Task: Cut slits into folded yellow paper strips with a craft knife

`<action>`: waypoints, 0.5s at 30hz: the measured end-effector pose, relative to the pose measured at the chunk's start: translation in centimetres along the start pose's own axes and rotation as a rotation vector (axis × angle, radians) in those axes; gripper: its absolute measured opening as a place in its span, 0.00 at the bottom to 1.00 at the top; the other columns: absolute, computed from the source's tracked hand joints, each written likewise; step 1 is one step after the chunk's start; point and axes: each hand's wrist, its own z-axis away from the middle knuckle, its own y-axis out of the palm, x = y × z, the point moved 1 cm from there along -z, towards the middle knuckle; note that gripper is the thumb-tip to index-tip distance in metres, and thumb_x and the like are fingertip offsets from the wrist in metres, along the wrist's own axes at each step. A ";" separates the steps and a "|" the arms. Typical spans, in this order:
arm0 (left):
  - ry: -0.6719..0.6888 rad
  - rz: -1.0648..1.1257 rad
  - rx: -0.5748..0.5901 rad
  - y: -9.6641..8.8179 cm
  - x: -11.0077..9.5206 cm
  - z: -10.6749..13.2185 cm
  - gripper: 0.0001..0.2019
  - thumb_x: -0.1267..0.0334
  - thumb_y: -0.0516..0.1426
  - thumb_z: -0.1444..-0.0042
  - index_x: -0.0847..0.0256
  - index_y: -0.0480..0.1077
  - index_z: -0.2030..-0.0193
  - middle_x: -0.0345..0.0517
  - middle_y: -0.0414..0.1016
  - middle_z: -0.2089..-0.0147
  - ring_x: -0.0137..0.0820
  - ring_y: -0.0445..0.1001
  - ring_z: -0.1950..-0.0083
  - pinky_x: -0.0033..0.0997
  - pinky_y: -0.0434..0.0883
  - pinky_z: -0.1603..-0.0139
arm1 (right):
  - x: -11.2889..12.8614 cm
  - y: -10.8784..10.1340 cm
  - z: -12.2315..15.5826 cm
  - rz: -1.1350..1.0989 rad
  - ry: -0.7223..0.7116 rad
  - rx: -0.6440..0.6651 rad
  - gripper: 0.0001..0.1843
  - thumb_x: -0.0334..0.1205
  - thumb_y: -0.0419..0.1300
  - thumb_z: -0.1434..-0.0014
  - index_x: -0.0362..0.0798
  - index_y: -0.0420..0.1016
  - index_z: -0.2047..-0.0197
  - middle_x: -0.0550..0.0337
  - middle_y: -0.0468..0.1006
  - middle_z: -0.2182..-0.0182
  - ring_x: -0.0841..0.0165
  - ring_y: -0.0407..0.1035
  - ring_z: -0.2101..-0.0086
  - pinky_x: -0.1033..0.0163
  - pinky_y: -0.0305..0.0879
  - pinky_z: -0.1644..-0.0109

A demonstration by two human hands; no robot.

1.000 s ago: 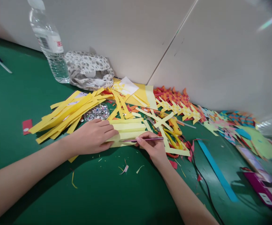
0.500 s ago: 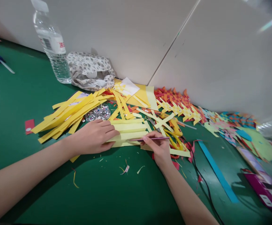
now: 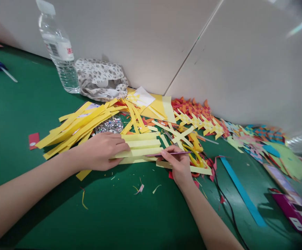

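Note:
My left hand [image 3: 104, 150] presses down on the left end of pale yellow paper [image 3: 143, 143] cut into strips, its fingers curled together over the edge. My right hand [image 3: 178, 163] is closed in a pinch on a slim purple pen-shaped tool [image 3: 181, 153]. The tool's tip points left and lies over the front strips of the paper; whether it is a blade or a pen point cannot be told. Behind my left wrist, a fan of deeper yellow paper strips [image 3: 70, 128] lies beside a clear case of small round beads or eyes [image 3: 109, 125].
A water bottle [image 3: 59, 52] and a patterned cloth pouch [image 3: 101, 78] stand against the grey partition. Loose strips, yellow-handled scissors [image 3: 196, 159] and a yellow glue gun [image 3: 192, 137] crowd my right hand. A black cable [image 3: 226, 201], a blue strip [image 3: 242, 191] and woven paper fish [image 3: 192, 107] lie rightward.
My left hand has shifted slightly left on the paper. My right hand and the tool have moved a little to the right.

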 end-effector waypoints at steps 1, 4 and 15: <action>-0.004 0.017 0.020 -0.3 0.1 0.0 0.09 0.65 0.53 0.43 0.58 0.70 0.57 0.45 0.76 0.63 0.34 0.74 0.61 0.34 0.70 0.60 | 0.0 0.2 0.1 -0.002 0.012 0.008 0.11 0.46 0.69 0.48 0.49 0.75 0.73 0.63 0.77 0.79 0.67 0.74 0.76 0.62 0.72 0.70; -0.040 0.049 0.066 -0.9 0.2 0.0 0.09 0.64 0.54 0.47 0.58 0.70 0.59 0.44 0.76 0.65 0.35 0.74 0.63 0.35 0.69 0.63 | 0.2 0.9 0.4 0.003 0.018 0.033 0.11 0.46 0.69 0.49 0.49 0.75 0.72 0.63 0.78 0.78 0.66 0.75 0.76 0.62 0.72 0.70; -0.045 -0.184 0.044 0.3 -1.2 -0.7 0.08 0.58 0.54 0.41 0.59 0.70 0.64 0.43 0.73 0.69 0.36 0.72 0.65 0.37 0.64 0.67 | -0.3 1.2 0.5 0.076 0.015 0.127 0.10 0.47 0.68 0.47 0.50 0.77 0.71 0.62 0.78 0.75 0.67 0.74 0.73 0.64 0.71 0.68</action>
